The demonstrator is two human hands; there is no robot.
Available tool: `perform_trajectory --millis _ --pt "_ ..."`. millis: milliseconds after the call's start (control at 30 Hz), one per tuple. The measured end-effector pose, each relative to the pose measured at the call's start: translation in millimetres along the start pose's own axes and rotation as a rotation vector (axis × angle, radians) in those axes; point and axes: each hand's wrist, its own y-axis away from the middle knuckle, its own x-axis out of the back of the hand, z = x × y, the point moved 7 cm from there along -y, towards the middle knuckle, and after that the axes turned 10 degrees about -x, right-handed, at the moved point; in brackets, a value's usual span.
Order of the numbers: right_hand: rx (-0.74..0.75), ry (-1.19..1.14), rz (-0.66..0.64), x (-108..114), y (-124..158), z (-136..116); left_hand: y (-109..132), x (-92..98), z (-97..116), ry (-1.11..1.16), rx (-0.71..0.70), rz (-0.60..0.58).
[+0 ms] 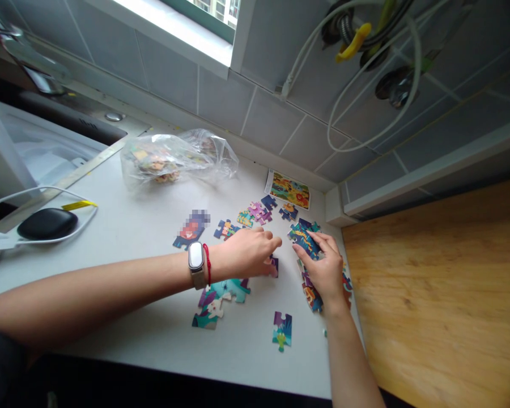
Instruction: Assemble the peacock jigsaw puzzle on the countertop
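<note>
My left grip (246, 252) covers most of a purple puzzle piece (274, 265); I cannot tell whether it pinches it. My right grip (323, 266) hides the middle of the joined puzzle section (304, 235). A blurred patch (200, 217) masks the top of the red piece (190, 232). Bag (174, 156) contents are indistinct through the plastic.

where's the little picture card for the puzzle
Head view: the picture card lies at the back of the white counter, against the tiled wall, right of the plastic bag.

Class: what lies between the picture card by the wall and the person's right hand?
Head view: a loose puzzle piece, then a joined cluster of pieces under the fingertips of the right hand.
</note>
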Motion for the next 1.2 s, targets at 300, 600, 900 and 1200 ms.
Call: perform_trajectory --millis 300,600,900,1200 --pt "0.014 -0.035 -0.083 -14.8 4.1 -3.1 5.2 -23.6 24.9 -0.149 -0.156 -0.152" --pt "0.116 0.104 -0.289 -46.5 23.3 -20.7 30.1 -48.4 84.1 -0.118 -0.434 -0.175" --pt "0.153 0.164 -0.336 -51.9 24.9 -11.1 30.0 -45.9 78.1 -0.226 -0.358 -0.155" --pt "0.143 0.222 -0.358 -53.8 26.0 -8.5 26.5 -38.4 70.3 -0.349 -0.301 -0.117"
